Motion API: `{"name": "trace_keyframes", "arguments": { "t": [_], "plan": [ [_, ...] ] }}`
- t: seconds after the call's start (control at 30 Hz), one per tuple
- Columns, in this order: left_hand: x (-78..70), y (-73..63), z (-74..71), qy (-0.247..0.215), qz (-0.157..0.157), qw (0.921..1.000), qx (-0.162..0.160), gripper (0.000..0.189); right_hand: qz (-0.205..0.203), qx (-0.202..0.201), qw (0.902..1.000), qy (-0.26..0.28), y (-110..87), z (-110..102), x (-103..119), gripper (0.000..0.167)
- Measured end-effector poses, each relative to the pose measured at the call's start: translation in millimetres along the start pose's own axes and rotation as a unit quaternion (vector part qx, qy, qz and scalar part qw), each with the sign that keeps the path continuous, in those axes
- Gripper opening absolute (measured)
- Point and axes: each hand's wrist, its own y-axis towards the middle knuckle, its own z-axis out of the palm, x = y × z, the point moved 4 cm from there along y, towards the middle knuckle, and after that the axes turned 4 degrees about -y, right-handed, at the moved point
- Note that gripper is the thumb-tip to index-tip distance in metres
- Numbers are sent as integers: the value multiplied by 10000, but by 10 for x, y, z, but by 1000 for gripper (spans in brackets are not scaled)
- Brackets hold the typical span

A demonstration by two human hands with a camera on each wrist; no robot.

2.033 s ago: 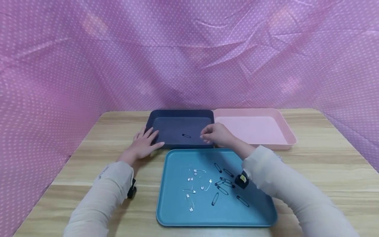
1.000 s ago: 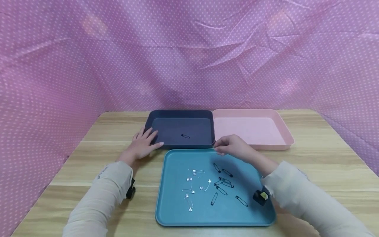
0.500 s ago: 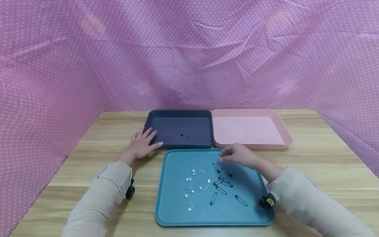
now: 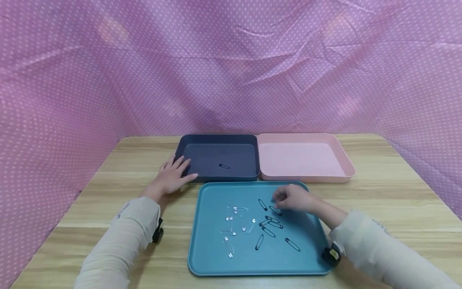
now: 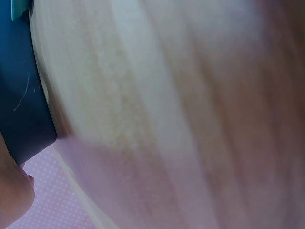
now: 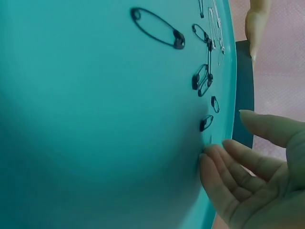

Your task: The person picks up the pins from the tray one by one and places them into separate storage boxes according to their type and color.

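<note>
My right hand is over the back right of the teal tray, its fingertips close by a black safety pin. In the right wrist view, the thumb stands apart from the loosely bent fingers, and nothing shows between them. More black safety pins lie on the right half of that tray; several silver safety pins lie on its left half. My left hand rests with spread fingers on the left front corner of the navy tray, which holds one black safety pin.
A pink tray stands against the navy tray's right side, behind the teal one. All three trays are on a wood-grain table. Pink dotted cloth hangs behind and on both sides.
My right hand has moved from above the navy tray's right side, toward me and rightward, to the black safety pins on the teal tray. The left hand stays on the navy tray.
</note>
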Motion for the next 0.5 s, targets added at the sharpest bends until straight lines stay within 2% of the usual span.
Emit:
{"name": "trace_keyframes", "arguments": {
  "t": [0.2, 0.33, 0.5],
  "plan": [
    [-4, -7, -9, 24, 3, 10000, -16, 80, 23, -125, 9995, -290, -27, 46, 29, 14],
    [-1, -15, -6, 36, 22, 10000, -42, 79, 180, -148, 9989, -406, -34, 94, 34, 6],
    [-5, -18, 8, 60, 52, 10000, -50, 79, 355, -258, 9969, -647, -59, 135, 73, 7]
  ]
}}
